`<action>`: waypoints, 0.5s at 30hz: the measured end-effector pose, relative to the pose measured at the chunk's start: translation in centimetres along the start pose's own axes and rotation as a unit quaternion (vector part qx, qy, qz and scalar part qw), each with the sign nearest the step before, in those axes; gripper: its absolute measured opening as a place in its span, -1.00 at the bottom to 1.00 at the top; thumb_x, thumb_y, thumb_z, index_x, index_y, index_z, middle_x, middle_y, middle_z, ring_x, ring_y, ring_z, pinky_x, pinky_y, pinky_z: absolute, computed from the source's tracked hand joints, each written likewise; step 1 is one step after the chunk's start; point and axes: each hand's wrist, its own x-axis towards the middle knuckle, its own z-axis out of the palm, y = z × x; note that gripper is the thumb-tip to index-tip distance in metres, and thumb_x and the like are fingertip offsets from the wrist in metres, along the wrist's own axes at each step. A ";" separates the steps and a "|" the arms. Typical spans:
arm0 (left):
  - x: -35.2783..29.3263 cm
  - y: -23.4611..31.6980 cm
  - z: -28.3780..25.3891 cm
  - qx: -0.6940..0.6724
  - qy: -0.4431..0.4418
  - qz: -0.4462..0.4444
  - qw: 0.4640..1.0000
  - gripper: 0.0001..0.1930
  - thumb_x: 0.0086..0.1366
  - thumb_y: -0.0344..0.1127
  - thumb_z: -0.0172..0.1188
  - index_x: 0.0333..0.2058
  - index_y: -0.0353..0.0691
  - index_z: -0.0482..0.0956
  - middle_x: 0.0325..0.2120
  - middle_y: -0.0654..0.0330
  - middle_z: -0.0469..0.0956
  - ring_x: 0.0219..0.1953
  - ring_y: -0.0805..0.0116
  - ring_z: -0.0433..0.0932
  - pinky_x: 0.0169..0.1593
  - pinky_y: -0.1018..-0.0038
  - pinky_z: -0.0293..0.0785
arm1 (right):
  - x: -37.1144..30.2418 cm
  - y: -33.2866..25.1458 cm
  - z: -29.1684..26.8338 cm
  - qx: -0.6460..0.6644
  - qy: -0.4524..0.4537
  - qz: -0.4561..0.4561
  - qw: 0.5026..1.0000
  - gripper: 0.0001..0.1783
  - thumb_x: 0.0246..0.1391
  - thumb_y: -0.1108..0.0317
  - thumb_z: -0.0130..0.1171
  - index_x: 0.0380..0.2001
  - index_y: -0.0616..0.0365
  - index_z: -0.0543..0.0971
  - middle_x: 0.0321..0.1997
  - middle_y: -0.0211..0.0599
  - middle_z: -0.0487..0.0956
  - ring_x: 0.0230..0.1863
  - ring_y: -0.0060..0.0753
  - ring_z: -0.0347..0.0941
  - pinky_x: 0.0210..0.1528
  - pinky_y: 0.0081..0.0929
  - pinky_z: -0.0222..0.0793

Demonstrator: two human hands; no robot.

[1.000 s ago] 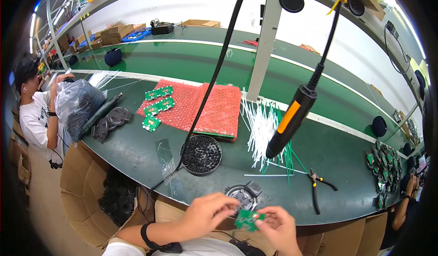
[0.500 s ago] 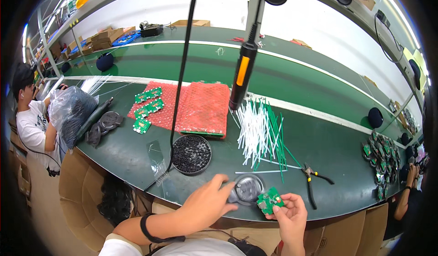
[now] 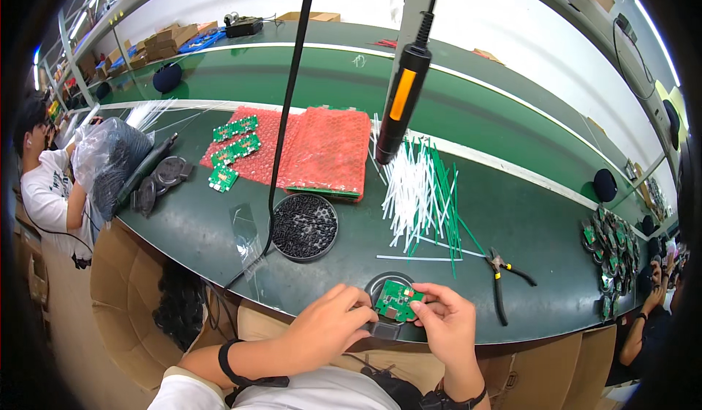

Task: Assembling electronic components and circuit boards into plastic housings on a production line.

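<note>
A green circuit board (image 3: 396,300) lies over a black round plastic housing (image 3: 385,330) near the table's front edge. My right hand (image 3: 447,321) pinches the board's right side between thumb and fingers. My left hand (image 3: 333,324) is closed at the left side of the housing, its fingertips gripping that edge next to the board. Much of the housing is hidden under the board, and I cannot tell whether the board is seated in it. Just behind stands a round dish of small black screws or pins (image 3: 306,227).
White and green cable ties (image 3: 414,198) lie beyond, with cutting pliers (image 3: 499,282) on their right. A screwdriver (image 3: 404,92) hangs overhead, and its black cable (image 3: 281,139) crosses the view. Red bubble wrap (image 3: 325,150), loose boards (image 3: 235,148), stacked assemblies (image 3: 610,256) and co-workers flank the space.
My right hand has brought the circuit board left, over the black housing. My left hand has closed on the housing's edge. The view has shifted slightly.
</note>
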 end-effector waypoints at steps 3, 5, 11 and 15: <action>-0.3 0.0 -0.2 -0.015 -0.002 -0.002 1.000 -0.62 0.07 -0.40 0.48 -0.10 -0.21 0.63 -0.06 0.10 0.52 0.00 0.04 0.52 0.06 0.21 0.50 | 0.1 0.0 -0.1 -0.046 -0.041 0.008 0.998 -0.73 0.13 0.63 0.34 -0.07 0.30 0.72 -0.29 -0.28 0.65 -0.38 -0.57 0.64 -0.34 -0.62 0.60; -0.2 0.0 -0.1 -0.022 -0.003 -0.008 1.000 -0.59 0.07 -0.40 0.48 -0.07 -0.20 0.63 -0.04 0.09 0.53 0.02 0.03 0.51 0.09 0.18 0.50 | 0.2 -0.1 -0.1 -0.103 -0.054 -0.028 0.993 -0.72 0.12 0.66 0.33 -0.08 0.30 0.72 -0.25 -0.28 0.63 -0.37 -0.58 0.64 -0.36 -0.63 0.58; 0.2 -0.4 0.5 0.034 0.015 0.103 0.994 -0.46 0.04 -0.32 0.50 0.04 -0.21 0.61 0.19 0.05 0.50 0.26 -0.04 0.45 0.26 0.08 0.45 | -0.6 -1.3 0.4 -0.284 -0.055 -0.118 0.950 -0.63 -0.01 0.50 0.47 -0.06 0.10 0.75 -0.13 -0.19 0.63 -0.40 -0.39 0.62 -0.27 -0.44 0.60; -0.5 -0.3 1.4 0.020 0.008 0.072 0.997 -0.43 0.04 -0.28 0.50 0.07 -0.23 0.60 0.22 0.06 0.49 0.29 -0.06 0.44 0.27 0.12 0.47 | -0.9 -2.3 -0.2 -0.399 -0.058 -0.245 0.882 -0.51 -0.18 0.57 0.46 -0.06 0.10 0.74 0.00 -0.15 0.61 0.00 -0.14 0.62 0.01 -0.31 0.58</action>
